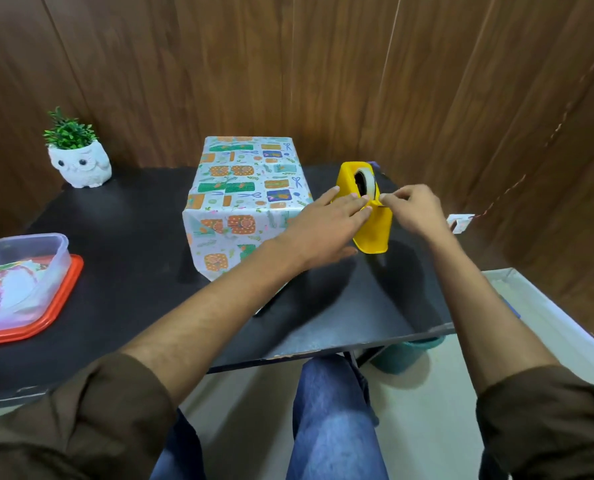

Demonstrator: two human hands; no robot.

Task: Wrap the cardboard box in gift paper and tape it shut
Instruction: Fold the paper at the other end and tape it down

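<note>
While the wrapped box (247, 199) stands on the surface just left of the yellow tape dispenser (368, 209), the dispenser is steadied by the flat, open left hand (326, 226) and its tape end is pinched by the right hand (413, 209), farther from the box.

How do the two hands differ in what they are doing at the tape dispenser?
The left hand lies flat, fingers spread against the yellow tape dispenser, steadying it; the right hand is curled, fingertips pinching at the tape end. The left reaches across in front of the wrapped box; the right comes from the other side. Both touch the dispenser.
</note>
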